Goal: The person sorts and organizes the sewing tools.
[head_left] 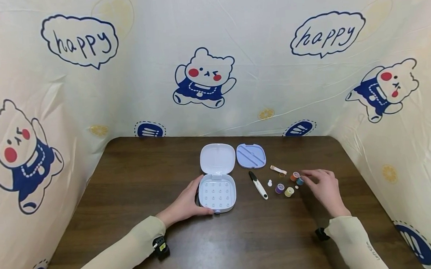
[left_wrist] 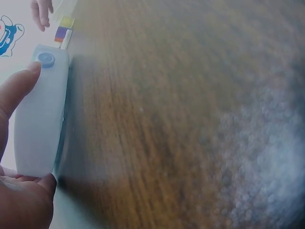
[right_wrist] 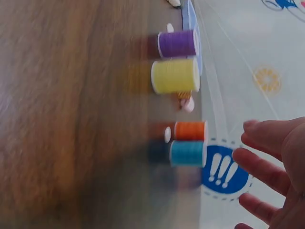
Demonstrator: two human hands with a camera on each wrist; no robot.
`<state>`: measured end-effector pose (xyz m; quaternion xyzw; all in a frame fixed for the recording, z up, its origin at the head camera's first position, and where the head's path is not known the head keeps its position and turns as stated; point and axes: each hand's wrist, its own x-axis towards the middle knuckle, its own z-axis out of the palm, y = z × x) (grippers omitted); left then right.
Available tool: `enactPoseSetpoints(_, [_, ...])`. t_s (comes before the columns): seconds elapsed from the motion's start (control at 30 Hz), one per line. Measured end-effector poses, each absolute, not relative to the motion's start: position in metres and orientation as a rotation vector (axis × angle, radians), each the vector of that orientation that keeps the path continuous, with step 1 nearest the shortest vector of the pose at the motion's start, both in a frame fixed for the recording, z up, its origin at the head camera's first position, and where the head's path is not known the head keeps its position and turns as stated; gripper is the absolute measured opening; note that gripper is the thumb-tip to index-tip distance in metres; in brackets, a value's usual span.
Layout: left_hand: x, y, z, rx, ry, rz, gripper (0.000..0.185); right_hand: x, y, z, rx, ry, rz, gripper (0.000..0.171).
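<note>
At frame centre, the left hand (head_left: 185,205) grasps an open sewing case (head_left: 217,193); the right hand (head_left: 324,187), fingers loosely spread, reaches the blue spool (head_left: 300,181) at right.

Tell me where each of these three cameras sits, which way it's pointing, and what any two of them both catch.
Head: worn on the head, looks forward and down at the table; both sleeves, left hand and right hand show.
Left wrist: looks along the tabletop at the sewing box; thumb and palm show.
Right wrist: sideways across the table at the thread spools; fingertips show.
Shared: head and right wrist both show the spools; head and left wrist both show the box.
</note>
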<state>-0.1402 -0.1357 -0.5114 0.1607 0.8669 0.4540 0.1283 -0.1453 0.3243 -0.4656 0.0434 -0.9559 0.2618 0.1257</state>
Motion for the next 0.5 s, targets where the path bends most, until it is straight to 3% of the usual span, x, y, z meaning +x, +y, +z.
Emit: enactPoseSetpoints(0.5, [-0.140, -0.136, -0.512, 0.464, 2.517, 1.322, 0.127, -0.152, 0.357, -0.489, -0.059, -2.960, 0.947, 0.049])
